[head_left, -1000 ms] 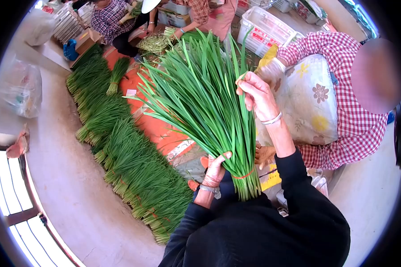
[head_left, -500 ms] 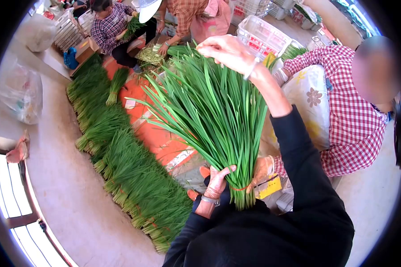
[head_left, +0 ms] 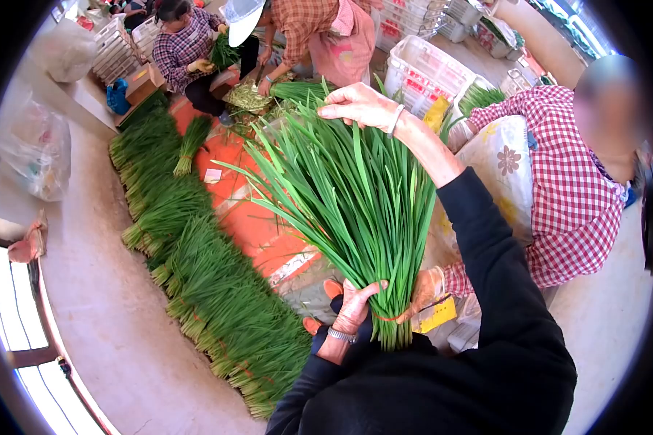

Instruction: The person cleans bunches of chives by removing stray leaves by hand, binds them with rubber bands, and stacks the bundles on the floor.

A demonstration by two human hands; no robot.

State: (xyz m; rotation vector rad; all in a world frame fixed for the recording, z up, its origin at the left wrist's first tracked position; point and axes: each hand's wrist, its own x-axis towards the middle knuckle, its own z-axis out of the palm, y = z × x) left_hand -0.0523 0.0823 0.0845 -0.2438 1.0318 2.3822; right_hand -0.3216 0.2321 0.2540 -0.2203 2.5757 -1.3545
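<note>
A thick bunch of garlic chives stands upright in front of me, its leaves fanned out and its base bound by a red tie. My left hand is wrapped round the lower stems, thumb across the front, just above the tie. My right hand is up at the leaf tips with fingers and thumb drawn together; whatever is between them is too small to make out. A co-worker's gloved hand is close by the bunch's base on the right.
Rows of bundled chives line the floor at left, beside an orange mat. A co-worker in a checked shirt sits at right. Two more people work at the back. A white crate stands behind my right hand.
My right hand has moved slightly down across the leaf tips, its fingers now straighter. My left hand keeps its grip on the bunch. The view has shifted a little.
</note>
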